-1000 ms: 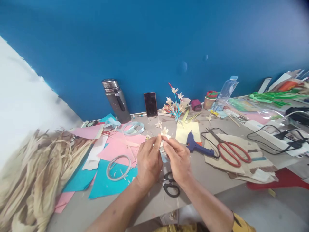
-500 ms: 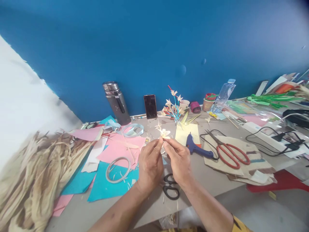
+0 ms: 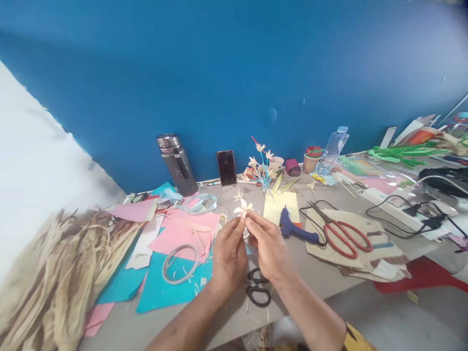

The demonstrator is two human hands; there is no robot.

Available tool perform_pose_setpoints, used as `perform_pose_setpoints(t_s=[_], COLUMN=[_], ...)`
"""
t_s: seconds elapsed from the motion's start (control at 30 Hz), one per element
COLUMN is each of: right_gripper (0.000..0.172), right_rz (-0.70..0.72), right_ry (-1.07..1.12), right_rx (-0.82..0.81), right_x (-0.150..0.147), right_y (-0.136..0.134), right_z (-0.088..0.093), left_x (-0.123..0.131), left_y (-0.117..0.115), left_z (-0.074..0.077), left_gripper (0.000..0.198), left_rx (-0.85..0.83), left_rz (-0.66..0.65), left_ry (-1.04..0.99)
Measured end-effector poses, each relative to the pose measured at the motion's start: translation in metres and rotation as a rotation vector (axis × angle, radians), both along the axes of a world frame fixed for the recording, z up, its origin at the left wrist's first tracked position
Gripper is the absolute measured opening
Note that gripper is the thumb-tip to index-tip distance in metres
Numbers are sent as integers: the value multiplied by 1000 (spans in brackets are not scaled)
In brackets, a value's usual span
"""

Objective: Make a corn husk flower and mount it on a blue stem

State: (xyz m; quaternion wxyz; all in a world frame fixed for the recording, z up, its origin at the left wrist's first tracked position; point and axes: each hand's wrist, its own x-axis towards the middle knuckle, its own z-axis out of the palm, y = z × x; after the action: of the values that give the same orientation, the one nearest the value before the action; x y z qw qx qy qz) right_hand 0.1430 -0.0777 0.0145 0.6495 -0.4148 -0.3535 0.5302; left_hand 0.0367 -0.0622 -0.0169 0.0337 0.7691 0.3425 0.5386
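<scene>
Pinching a small cream flower (image 3: 243, 209) at its base, left hand (image 3: 229, 251) & right hand (image 3: 268, 243) meet mid-scene over the surface (image 3: 292, 278), both w/ fingertips drawn narrow on it. The grey-brown surface runs along a blue wall (image 3: 234, 73), w/ a white wall (image 3: 32, 170) at left. Far side: grey flask (image 3: 179, 170), phone (image 3: 227, 168) propped upright (screen dark), flower bunch on blue stems (image 3: 262, 173), clear bottle (image 3: 332, 153) tilted. Left: big heap of dried husks (image 3: 69, 273), then pink sheet (image 3: 175, 239) & blue sheet (image 3: 153, 292) w/ a pale ring (image 3: 164, 268) on top. Right: blue glue gun (image 3: 292, 229), red-handled scissors (image 3: 326, 218) lying on beige cloth (image 3: 382, 236), & white power strip (image 3: 387, 207) w/ black cables. Near side: black-handled scissors (image 3: 259, 288), partly hidden by right hand.
</scene>
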Motion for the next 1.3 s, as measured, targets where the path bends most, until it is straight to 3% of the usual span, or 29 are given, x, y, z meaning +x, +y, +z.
perform_pose_setpoints(t_s=[0.2,0.3,0.4,0.57,0.67,0.77,0.9,1.13,1.3], right_gripper=[25,23,21,33,37,36,39,30,25], right_rz=[68,92,103,166,128,112,78,159,176], right_ry=[57,134,193,240,216,187,175,-303,-417], right_rx=[-37,-86,-116,-164,-164,-139,-70,51,107], right_x=[-3,-1,2,4,1,-2,3,13,12], right_y=[4,9,16,28,32,36,40,32,27], right_z=[9,12,15,14,12,10,9,10,15], left_x=[-4,-5,-8,-12,-12,-14,-22,-23,-23], left_y=[1,3,6,13,15,17,23,20,18], left_z=[5,9,13,21,27,29,27,33,34], left_gripper=[43,39,34,32,24,20,16,25,31], left_rx=[-90,-202,-430,-996,-1158,-1202,-1255,-1009,-915], left_rz=[6,-54,-169,-372,-492,-544,-462,-294,-232], left_ry=[-48,-128,-294,-747,-1001,-1104,-1153,-838,-774])
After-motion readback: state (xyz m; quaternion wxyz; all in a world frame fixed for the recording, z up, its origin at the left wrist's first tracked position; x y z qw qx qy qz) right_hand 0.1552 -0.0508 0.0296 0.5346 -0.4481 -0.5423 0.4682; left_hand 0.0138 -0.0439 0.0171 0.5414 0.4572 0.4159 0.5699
